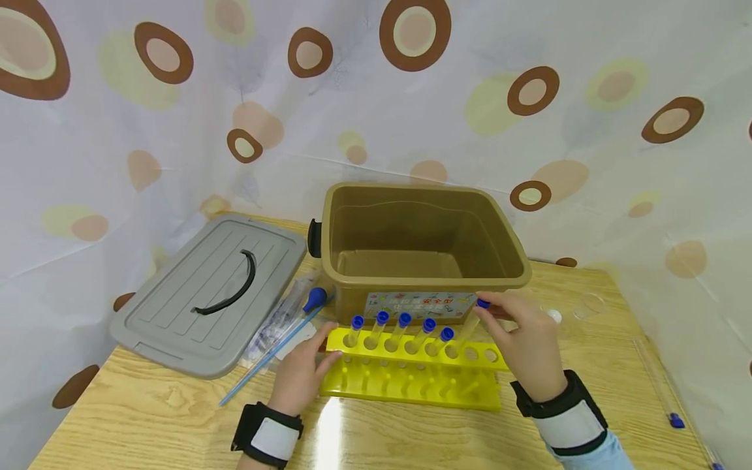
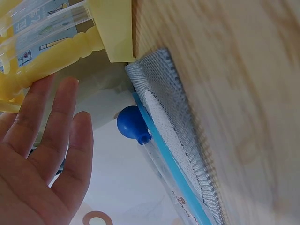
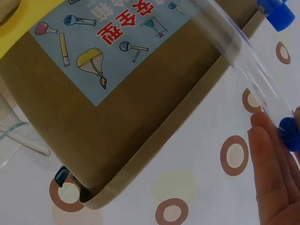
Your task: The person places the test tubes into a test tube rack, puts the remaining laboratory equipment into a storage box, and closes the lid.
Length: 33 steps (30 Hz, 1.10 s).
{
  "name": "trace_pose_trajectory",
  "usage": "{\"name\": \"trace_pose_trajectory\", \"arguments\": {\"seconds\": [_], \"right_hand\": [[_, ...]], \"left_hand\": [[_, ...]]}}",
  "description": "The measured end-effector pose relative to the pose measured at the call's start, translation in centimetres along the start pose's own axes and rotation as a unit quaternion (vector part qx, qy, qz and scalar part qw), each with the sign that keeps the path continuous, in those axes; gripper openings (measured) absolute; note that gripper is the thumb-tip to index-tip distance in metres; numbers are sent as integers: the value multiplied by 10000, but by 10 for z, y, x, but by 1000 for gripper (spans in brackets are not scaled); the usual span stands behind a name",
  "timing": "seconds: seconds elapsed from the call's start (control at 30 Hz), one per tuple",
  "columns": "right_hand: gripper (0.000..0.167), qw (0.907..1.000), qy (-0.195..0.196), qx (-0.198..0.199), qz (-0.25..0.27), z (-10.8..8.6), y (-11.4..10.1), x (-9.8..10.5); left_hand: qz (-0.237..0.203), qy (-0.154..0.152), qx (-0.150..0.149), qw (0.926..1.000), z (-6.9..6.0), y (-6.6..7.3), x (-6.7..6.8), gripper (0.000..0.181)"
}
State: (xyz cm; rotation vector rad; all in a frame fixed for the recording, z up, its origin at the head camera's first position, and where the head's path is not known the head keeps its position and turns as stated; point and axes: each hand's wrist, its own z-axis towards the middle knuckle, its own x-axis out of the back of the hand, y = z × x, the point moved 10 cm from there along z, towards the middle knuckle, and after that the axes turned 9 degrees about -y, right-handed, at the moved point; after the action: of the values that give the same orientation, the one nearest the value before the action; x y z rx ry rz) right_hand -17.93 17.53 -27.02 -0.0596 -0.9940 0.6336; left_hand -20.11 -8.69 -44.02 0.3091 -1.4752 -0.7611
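Observation:
In the head view a yellow test tube rack (image 1: 411,398) stands before the brown bin. Several capped test tubes (image 1: 397,331) lean in its left and middle holes. My left hand (image 1: 296,378) holds the rack's left end, thumb in front and fingers behind; in the left wrist view those fingers lie fairly straight along the yellow post. My right hand (image 1: 529,339) pinches the blue cap of another test tube (image 1: 468,328), which slants over a hole right of the others. The right wrist view shows this clear tube (image 3: 253,65) with its cap at my fingertips; its lower end is out of frame.
The brown bin (image 1: 341,281) stands open behind the rack. Left of it lie a grey lid (image 1: 235,287) with a black handle, a blue rubber bulb (image 1: 315,299) and a blue stick (image 1: 264,360). Clear glassware (image 1: 589,305) and a blue-ended tube (image 1: 676,420) lie at right.

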Motion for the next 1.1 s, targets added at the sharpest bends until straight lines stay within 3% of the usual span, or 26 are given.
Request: {"name": "trace_pose_trajectory", "arguments": {"seconds": [0.3,0.83,1.1], "right_hand": [[26,9988,-449,198,-70,-3,0,-12],[25,9916,-1246,-310,-126,-12,13,-36],[25,9883,-1437,-405,-305,-15,17,-42]], "left_hand": [[-34,-22,24,10000,0,0,0,45],[-38,-19,9,10000,0,2,0,45],[-33,-48,24,10000,0,1,-1,45]]}}
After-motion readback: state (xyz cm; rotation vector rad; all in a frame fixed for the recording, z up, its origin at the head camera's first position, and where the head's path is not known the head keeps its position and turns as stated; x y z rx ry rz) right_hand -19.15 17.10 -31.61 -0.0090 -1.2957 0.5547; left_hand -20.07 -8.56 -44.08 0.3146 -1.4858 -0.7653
